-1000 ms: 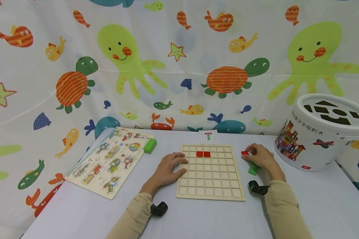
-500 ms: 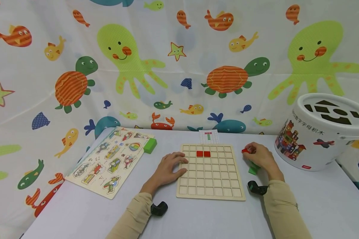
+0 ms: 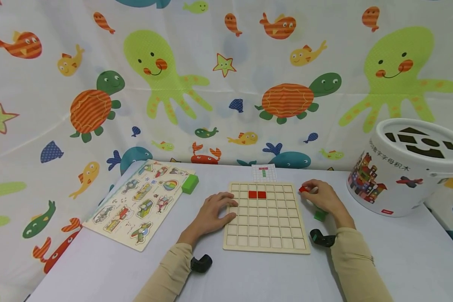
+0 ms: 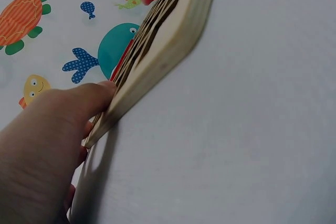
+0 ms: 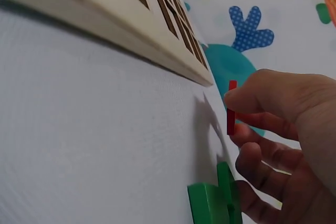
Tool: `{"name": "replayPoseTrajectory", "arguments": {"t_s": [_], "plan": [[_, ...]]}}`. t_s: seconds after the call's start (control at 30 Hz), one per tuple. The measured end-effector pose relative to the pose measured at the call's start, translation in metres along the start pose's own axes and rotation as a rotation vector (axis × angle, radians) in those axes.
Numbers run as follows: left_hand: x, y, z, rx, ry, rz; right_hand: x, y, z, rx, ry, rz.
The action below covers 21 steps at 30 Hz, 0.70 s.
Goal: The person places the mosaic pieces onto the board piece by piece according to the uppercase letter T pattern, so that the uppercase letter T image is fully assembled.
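In the head view, a square wooden grid board (image 3: 266, 218) lies on the white table, with two red square tiles (image 3: 257, 194) side by side in its second row from the far edge. My left hand (image 3: 213, 212) rests at the board's left edge, thumb and fingertips touching the rim. To the right of the board, my right hand (image 3: 322, 197) pinches a thin red tile (image 5: 231, 107) between thumb and fingers, held on edge in the right wrist view. Green tiles (image 5: 207, 203) lie beneath that hand, partly hidden by its fingers.
A small card (image 3: 264, 172) with a red and green grid pattern lies behind the board. At the left are a picture puzzle board (image 3: 136, 205) and a green block (image 3: 190, 184). A white bucket (image 3: 404, 180) stands at the right, and a printed cloth (image 3: 226, 138) hangs behind.
My right hand has shifted a little left toward the board with the red tile, away from the green tiles. My left hand has stayed in place.
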<state>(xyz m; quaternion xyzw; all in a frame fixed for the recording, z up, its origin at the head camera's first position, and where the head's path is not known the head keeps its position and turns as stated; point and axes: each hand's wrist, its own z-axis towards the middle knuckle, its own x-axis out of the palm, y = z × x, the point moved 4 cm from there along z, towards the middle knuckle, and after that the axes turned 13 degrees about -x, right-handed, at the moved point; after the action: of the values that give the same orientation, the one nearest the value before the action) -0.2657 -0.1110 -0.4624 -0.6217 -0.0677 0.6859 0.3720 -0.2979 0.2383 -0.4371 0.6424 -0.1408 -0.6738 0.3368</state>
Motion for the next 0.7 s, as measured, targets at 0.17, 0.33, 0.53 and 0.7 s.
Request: {"name": "replayPoseTrajectory", "arguments": {"t_s": [0.17, 0.33, 0.53, 0.7], "plan": [[-0.001, -0.002, 0.001, 0.005, 0.002, -0.001, 0.005, 0.006, 0.003, -0.033, 0.007, 0.013], [0.0, -0.002, 0.001, 0.015, -0.013, 0.004, 0.01, 0.012, 0.005, -0.081, 0.004, 0.022], [-0.001, -0.003, 0.0, 0.014, -0.014, -0.004, 0.013, 0.02, 0.006, -0.08, 0.021, 0.019], [-0.002, -0.003, 0.0, 0.007, -0.011, -0.005, 0.017, 0.027, 0.009, -0.084, 0.055, 0.022]]}}
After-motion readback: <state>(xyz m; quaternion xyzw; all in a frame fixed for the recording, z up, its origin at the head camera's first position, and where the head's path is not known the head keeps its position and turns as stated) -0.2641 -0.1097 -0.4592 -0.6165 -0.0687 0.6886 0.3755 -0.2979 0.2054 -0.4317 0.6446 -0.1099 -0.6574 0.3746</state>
